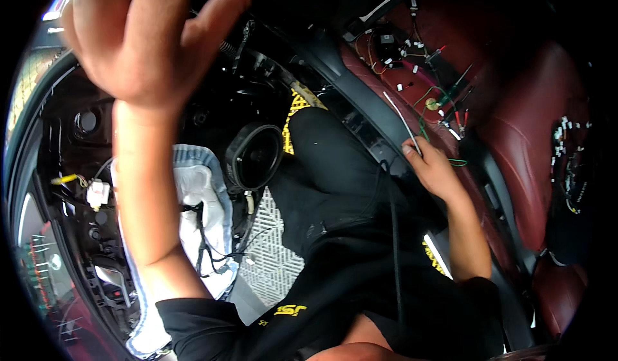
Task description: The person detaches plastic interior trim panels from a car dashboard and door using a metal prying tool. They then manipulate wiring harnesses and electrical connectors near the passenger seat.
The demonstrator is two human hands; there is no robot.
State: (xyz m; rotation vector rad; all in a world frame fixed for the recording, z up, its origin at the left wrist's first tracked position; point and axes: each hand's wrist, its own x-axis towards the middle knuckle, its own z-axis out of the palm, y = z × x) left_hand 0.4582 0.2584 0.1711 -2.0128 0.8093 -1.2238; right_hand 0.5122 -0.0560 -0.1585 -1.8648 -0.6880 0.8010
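Note:
My left hand [145,45] is raised close to the camera at the upper left, blurred. Its thumb stretches out to the right, away from the fingers, whose tips the top edge cuts off. I see nothing held in it. Lower on the right, my right hand [432,171] is closed on a thin, pale metal rod [400,113], which points up and to the left. What the fingers hide of the rod I cannot make out. A thin green wire [422,126] runs close by that hand, over the edge of the dark red seat [531,148].
A stripped black car door [87,124] stands at the left, with a white connector [98,194] and blue-edged white lining [199,177]. A round black speaker [256,157] is in the middle. Several wires, connectors and red clips [462,117] lie on the seat. A black cord [394,232] hangs before me.

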